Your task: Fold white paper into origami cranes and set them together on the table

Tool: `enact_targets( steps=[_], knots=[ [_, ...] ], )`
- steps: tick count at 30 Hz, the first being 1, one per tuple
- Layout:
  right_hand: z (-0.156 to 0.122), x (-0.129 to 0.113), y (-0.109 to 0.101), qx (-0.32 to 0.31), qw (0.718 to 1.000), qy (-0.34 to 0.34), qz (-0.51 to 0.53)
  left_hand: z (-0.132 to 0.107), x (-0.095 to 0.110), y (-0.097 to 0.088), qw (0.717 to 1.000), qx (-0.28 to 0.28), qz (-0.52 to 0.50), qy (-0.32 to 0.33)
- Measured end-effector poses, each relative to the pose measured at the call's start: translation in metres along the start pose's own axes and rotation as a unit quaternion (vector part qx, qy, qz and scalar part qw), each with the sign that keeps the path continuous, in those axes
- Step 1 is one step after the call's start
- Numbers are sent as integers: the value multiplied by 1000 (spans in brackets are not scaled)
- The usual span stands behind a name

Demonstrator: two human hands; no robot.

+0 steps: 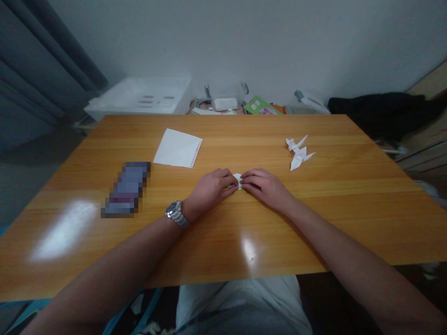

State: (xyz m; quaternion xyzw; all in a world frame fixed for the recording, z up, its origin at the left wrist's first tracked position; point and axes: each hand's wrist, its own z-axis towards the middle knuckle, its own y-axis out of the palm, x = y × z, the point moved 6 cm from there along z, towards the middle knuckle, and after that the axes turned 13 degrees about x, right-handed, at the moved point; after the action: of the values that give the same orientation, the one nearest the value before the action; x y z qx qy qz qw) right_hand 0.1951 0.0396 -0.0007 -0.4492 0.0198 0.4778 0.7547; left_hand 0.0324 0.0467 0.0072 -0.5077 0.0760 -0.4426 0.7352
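Gripped between the left hand (215, 187) and the right hand (264, 186), near the middle of the counter (223, 242): a small folded paper (238, 177). Cannot tell whether resting flat or held just above. Lies right of the left fingertips and left of the right ones, touching both, with neither hand clearly nearer. Cannot tell the long axis, with both sides partly hidden under fingers. Left hand closed, apparently pinching the left side between thumb and fingers; right hand closed likewise on the right side, with only a sliver of white showing in the narrow space between. Beyond the left hand and off to the left, a sheet (177, 149), perforated along the right edge. Farther left, past the watch (176, 213), a phone (127, 188), screen blurred. Beyond the right hand, off to the right, folded figures (298, 156), close together.
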Motion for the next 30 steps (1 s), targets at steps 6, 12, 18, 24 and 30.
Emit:
enact_targets(
  steps=[6,12,18,24,30],
  knots=[
    [1,3,1,6,999,26,17,1,-5,1,997,26,-49,-55],
    [3,4,2,13,998,57,25,2,-11,2,988,41,-101,-113],
    [6,3,1,19,997,73,18,2,-13,3,983,53,-114,-135],
    [7,1,1,25,997,78,10,2,-13,4,982,52,-115,-139],
    [6,4,3,21,999,47,2,2,-13,4,984,53,-108,-128]
  ],
)
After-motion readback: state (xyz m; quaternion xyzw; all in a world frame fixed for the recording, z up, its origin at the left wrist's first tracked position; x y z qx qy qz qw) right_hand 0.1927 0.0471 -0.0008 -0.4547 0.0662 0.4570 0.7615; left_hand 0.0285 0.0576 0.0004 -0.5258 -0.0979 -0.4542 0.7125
